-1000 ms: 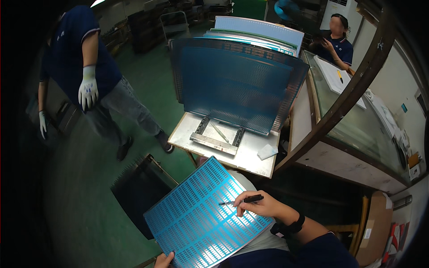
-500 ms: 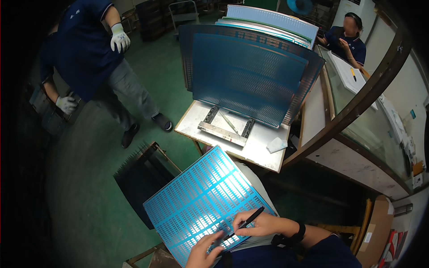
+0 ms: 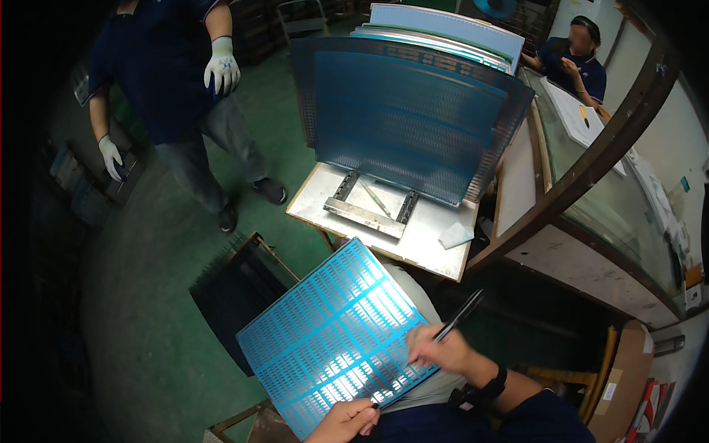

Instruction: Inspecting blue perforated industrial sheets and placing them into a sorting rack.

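Note:
A blue panel point(image 3: 317, 325) with rows of small silvery cut-out patterns lies tilted across my lap. My right hand point(image 3: 441, 350) grips a black marker pen point(image 3: 461, 314) over the panel's right edge, the pen's upper end pointing up and right. Its tip is low against the panel; whether it touches I cannot tell. My left hand point(image 3: 346, 421) is closed at the panel's lower edge, fingers pinched together. A small black piece point(image 3: 375, 405), which looks like the pen's cap, shows at its fingertips.
Ahead, large dark-blue panels point(image 3: 406, 122) stand upright in a rack on a small table point(image 3: 303, 199). A black slotted rack point(image 3: 240, 295) stands left of my lap. A gloved person point(image 3: 159, 74) stands at left; another person point(image 3: 572, 63) sits beyond the glass-topped bench point(image 3: 591, 170).
My hands have parted: the right moved up and right with the pen, the left closed its fingers by the panel's lower edge. The gloved person shifted slightly right.

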{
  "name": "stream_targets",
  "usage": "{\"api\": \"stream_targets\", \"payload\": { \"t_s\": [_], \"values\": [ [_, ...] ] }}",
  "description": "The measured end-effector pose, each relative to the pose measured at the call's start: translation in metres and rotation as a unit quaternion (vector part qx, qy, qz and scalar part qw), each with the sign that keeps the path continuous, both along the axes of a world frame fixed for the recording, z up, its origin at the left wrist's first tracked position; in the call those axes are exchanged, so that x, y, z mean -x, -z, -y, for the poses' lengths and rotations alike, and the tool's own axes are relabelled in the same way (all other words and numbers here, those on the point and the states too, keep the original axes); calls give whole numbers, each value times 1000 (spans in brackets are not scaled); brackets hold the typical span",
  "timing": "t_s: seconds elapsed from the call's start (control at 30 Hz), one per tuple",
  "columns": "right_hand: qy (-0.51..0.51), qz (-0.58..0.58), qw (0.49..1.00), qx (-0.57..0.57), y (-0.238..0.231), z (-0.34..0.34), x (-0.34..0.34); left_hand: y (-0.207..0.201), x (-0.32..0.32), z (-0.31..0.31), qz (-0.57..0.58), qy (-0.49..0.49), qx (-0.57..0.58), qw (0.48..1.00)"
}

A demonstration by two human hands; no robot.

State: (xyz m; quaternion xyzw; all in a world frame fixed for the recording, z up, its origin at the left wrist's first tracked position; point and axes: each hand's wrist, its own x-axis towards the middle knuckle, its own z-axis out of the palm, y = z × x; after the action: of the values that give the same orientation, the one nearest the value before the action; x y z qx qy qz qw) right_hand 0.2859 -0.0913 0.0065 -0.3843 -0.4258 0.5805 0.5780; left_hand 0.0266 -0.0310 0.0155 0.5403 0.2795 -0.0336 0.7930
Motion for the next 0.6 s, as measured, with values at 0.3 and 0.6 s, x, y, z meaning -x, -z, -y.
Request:
{"api": "stream_targets", "payload": {
  "t_s": [0.3,0.6],
  "values": [
    [416,154,865,-233,-83,45,-113,8,14,-12,-88,-114,-135,980],
    [581,368,725,-27,-159,95,-227,22,-45,3,-34,34,-318,947]
  ]
}}
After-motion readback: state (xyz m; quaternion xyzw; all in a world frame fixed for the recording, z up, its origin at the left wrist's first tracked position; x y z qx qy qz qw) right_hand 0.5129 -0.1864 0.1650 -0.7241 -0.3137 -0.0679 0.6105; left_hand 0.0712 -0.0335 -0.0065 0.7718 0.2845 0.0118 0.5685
